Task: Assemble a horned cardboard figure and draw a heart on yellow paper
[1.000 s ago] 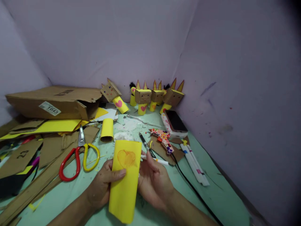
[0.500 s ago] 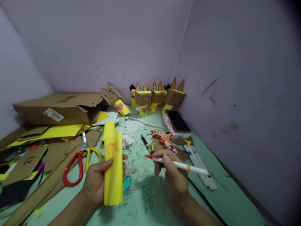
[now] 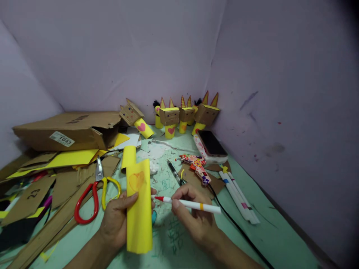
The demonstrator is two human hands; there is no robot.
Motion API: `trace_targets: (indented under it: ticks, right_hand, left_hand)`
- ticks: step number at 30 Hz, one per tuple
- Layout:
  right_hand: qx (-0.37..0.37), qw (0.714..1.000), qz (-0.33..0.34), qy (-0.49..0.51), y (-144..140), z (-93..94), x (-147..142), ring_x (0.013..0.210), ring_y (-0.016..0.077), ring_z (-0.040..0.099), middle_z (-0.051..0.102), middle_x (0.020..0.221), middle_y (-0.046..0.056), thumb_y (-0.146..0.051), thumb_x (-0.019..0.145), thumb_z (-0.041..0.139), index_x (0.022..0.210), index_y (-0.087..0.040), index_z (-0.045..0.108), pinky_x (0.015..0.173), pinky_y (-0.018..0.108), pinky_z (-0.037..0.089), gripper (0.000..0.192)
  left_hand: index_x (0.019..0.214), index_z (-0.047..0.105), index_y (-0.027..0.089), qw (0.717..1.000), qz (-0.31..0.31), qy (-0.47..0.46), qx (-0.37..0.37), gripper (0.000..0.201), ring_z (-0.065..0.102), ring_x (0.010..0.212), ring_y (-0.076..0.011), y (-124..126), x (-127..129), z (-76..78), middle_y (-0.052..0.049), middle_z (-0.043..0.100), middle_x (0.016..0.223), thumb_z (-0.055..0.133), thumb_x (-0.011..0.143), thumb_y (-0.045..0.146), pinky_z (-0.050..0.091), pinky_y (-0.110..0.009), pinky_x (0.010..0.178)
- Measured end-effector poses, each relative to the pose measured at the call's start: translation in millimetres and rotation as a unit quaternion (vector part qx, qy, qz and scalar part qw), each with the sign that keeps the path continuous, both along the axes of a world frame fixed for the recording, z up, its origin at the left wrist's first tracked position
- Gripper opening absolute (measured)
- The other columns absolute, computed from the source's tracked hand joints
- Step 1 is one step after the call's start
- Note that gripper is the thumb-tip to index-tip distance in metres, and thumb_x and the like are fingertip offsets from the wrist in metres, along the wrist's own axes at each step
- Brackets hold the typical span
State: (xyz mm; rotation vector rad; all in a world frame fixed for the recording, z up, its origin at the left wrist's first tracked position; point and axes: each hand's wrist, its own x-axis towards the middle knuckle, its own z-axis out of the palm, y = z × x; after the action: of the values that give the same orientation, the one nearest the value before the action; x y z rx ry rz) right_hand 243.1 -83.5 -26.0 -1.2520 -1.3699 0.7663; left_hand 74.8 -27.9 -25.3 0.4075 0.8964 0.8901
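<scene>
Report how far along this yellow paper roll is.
Done: the yellow roll already carries a faint orange heart. In hand: the left hand grips the roll upright; the right hand points a red-tipped marker at it. Left, likely: a cardboard head like those on the finished figures.

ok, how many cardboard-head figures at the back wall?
4 clear: one tilted by the box, three upright at. Black tufts behind hint at more, hidden.

— What can't we make out?
— Our left hand (image 3: 116,220) is partly hidden behind the yellow sheet (image 3: 138,209); both forearms leave the frame at 6 o'clock.
— And at 9 o'clock?
— We lose the cardboard scraps (image 3: 30,190) past the edge.
</scene>
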Motion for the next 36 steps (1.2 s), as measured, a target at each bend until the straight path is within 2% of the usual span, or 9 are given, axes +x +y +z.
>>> trace_targets:
  ticks: [6,12,17,21,28,30,31,34,36]
  right_hand:
    - [-0.032,0.999,0.023,0.009,2.8,-2.5,-3.2,0.048,0.0119,0.052,0.058,0.054,0.000,-0.028,0.075,0.056,0.069,-0.017,0.058,0.045,0.021,0.039,0.013]
    - [-0.091,0.982,0.045,0.160,5.4,-13.3,-6.6,0.053,0.0147,0.058,0.063,0.057,0.002,-0.036,0.074,0.062,0.073,-0.017,0.060,0.051,0.025,0.044,0.019]
    - [-0.091,0.973,0.047,0.205,3.4,-21.6,-11.4,0.054,0.0155,0.059,0.065,0.060,0.004,-0.038,0.074,0.064,0.075,-0.015,0.060,0.052,0.027,0.045,0.023]
    - [-0.079,0.970,0.042,0.228,2.7,-26.3,-12.5,0.052,0.0148,0.058,0.065,0.057,0.003,-0.039,0.073,0.064,0.072,-0.015,0.060,0.052,0.027,0.044,0.024]
    - [-0.080,0.971,0.028,0.222,5.3,-24.2,-18.3,0.053,0.0158,0.059,0.065,0.057,0.004,-0.036,0.072,0.064,0.071,-0.015,0.060,0.052,0.029,0.045,0.021]
    - [-0.085,0.973,0.025,0.214,4.8,-15.6,-17.9,0.051,0.0145,0.058,0.063,0.055,0.002,-0.033,0.070,0.065,0.071,-0.016,0.060,0.051,0.027,0.045,0.018]
    - [-0.087,0.975,0.026,0.205,3.1,-9.8,-14.3,0.049,0.0137,0.058,0.063,0.055,0.001,-0.031,0.070,0.065,0.070,-0.016,0.060,0.050,0.026,0.045,0.016]
    - [-0.055,0.991,0.016,0.117,-11.1,10.8,17.5,0.051,0.0135,0.059,0.063,0.056,0.000,-0.027,0.075,0.061,0.078,-0.018,0.064,0.051,0.026,0.046,0.010]
    - [0.015,0.999,-0.040,-0.025,-26.6,23.4,56.0,0.059,0.0155,0.061,0.066,0.066,0.002,-0.023,0.079,0.056,0.088,-0.022,0.066,0.057,0.029,0.048,0.013]
  left_hand:
    - [0.077,0.069,0.004,1.000,-0.013,-0.005,0.026,0.016,0.067,0.055,-0.0215,-3.6,1.0,1.8,-0.016,0.072,0.069,0.057,0.066,0.003,0.056,-0.028,0.052]
    - [0.068,0.070,0.005,0.999,0.002,0.019,0.036,0.012,0.063,0.047,-0.0178,-5.2,2.9,3.2,-0.012,0.070,0.059,0.065,0.059,0.000,0.054,-0.023,0.047]
    - [0.064,0.070,0.008,0.998,0.016,0.037,0.040,0.014,0.062,0.045,-0.0156,-10.5,7.0,5.0,-0.007,0.068,0.054,0.072,0.052,0.000,0.053,-0.021,0.045]
    - [0.064,0.070,0.007,0.998,0.008,0.036,0.050,0.021,0.063,0.047,-0.0163,-11.3,8.0,4.2,-0.008,0.070,0.057,0.080,0.045,0.009,0.054,-0.022,0.047]
    - [0.064,0.070,0.008,0.997,0.000,0.056,0.062,0.022,0.063,0.049,-0.0174,-10.4,6.9,-1.6,-0.008,0.069,0.056,0.081,0.047,0.014,0.053,-0.023,0.048]
    - [0.072,0.071,0.009,0.996,0.009,0.068,0.064,0.023,0.065,0.053,-0.0186,-10.3,6.2,1.0,-0.009,0.072,0.066,0.079,0.050,0.011,0.055,-0.023,0.050]
    - [0.082,0.071,0.012,0.995,0.015,0.072,0.065,0.031,0.066,0.059,-0.0203,-9.6,5.5,3.0,-0.009,0.074,0.079,0.077,0.052,0.008,0.056,-0.026,0.053]
    - [0.106,0.063,0.021,0.996,0.009,0.069,0.048,0.052,0.067,0.064,-0.0219,-4.9,3.1,8.9,-0.006,0.072,0.099,0.068,0.059,0.001,0.058,-0.031,0.054]
    - [0.108,0.061,0.019,0.996,0.039,0.073,0.042,0.051,0.068,0.064,-0.0220,-0.9,2.9,10.9,-0.006,0.072,0.096,0.060,0.062,-0.003,0.058,-0.032,0.053]
